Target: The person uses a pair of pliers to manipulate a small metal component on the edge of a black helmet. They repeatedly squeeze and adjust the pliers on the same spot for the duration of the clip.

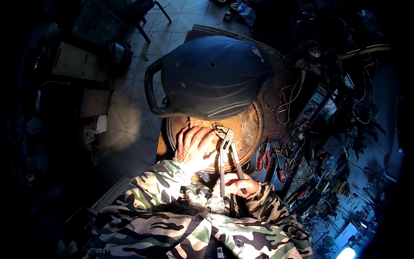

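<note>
In my right hand (237, 184) are the handles of a pair of water pump pliers (227, 145). The handles are spread somewhat, and the jaws point away from me. Just left of the jaws is my left hand (195, 145), back upward and fingers curled down. What lies under its fingertips is hidden. Both hands are at a round, rusty metal top with a raised rim (250, 142). Beyond the fingers, a large dark moulded plastic shell (213, 77) with a loop handle on its left covers the far part of that top.
On the right lie red-handled pliers (266, 158), a screwdriver (281, 174), a digital multimeter (312, 103) and a cable (296, 94) amid dense clutter. Tiled floor (129, 113) shows on the left, with a cardboard box (94, 103) and a stool (145, 29) farther off.
</note>
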A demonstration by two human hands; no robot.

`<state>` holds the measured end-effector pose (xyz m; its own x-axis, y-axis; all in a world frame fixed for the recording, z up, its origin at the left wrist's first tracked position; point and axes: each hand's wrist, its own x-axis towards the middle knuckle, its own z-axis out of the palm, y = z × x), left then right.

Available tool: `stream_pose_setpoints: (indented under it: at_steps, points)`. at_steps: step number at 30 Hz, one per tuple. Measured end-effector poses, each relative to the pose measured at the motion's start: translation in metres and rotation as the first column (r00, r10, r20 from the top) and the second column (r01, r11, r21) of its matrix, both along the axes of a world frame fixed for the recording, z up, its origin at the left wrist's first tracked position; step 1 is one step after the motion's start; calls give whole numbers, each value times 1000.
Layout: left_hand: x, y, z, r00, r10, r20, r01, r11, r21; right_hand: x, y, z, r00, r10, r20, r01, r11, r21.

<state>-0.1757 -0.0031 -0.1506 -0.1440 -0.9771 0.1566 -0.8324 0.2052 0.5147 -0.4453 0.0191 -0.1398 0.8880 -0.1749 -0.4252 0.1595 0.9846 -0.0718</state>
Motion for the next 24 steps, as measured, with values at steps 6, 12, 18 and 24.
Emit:
stream_pose_setpoints:
  at_steps: [6,12,18,24]
  points:
    - [0,-1,1,1000,-5,25,5,1000,11,4,13,-11,990,-20,-136,9,996,-83]
    - [-1,0,5,998,5,70,-6,1000,18,35,28,2,972,-156,-175,158,987,0]
    - [-2,-2,6,998,3,63,-4,1000,16,23,24,-7,983,-120,-142,113,992,-55]
    - [0,0,3,998,0,63,0,1000,-4,14,7,2,988,-64,-138,58,997,-49]
